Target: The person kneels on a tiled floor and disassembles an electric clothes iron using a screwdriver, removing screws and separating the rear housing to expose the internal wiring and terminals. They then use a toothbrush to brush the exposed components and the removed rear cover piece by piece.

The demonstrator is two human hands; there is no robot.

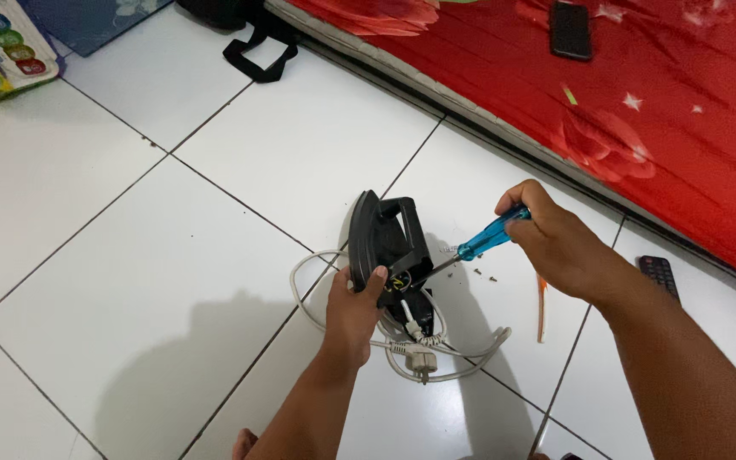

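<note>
Left hand (353,308) clasps the black clothes iron (393,243), steadying it tilted on the white tiled floor (129,255); right hand (555,238) grips a blue-handled screwdriver (479,243), tip at its opened rear, loose screws (483,273) beside.

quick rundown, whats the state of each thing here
clothes iron: on edge on the floor, rear end open, wires showing
left hand: gripping the iron's rear
right hand: closed on the screwdriver, tip at the iron's rear
cord: unplugged, loosely coiled
screws: loose on the tile
phone: screen dark
</note>
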